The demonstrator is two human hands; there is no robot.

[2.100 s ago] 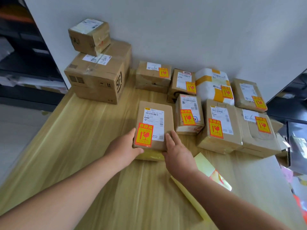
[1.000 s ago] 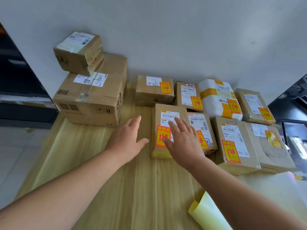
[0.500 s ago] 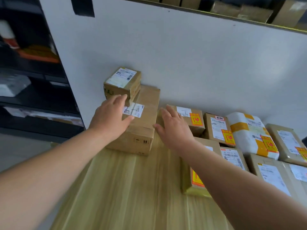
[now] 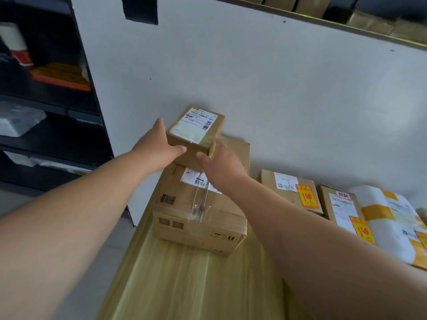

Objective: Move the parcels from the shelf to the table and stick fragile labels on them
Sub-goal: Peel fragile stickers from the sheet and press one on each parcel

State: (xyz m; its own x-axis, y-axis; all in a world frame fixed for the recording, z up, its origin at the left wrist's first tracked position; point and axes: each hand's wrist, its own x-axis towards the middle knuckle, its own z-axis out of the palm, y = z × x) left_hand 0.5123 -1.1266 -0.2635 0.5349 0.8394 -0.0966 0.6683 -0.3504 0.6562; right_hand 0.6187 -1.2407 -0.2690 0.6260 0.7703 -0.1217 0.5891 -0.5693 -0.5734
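One small box (image 4: 195, 132) atop large box (image 4: 201, 215), your left hand (image 4: 157, 148) and right hand (image 4: 221, 167) clamped on its sides.

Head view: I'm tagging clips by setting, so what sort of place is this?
Probably a parcel handling or stock room: taped cardboard parcels with shipping labels on a wooden table, orange fragile stickers on some, more boxes on the shelf above, dark racking left.

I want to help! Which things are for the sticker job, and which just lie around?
Job: small brown cardboard box in left hand and right hand; big brown cardboard box beneath; orange-labelled brown parcel.
Lying about: flat orange stack, white wrapped bundle on black shelves.
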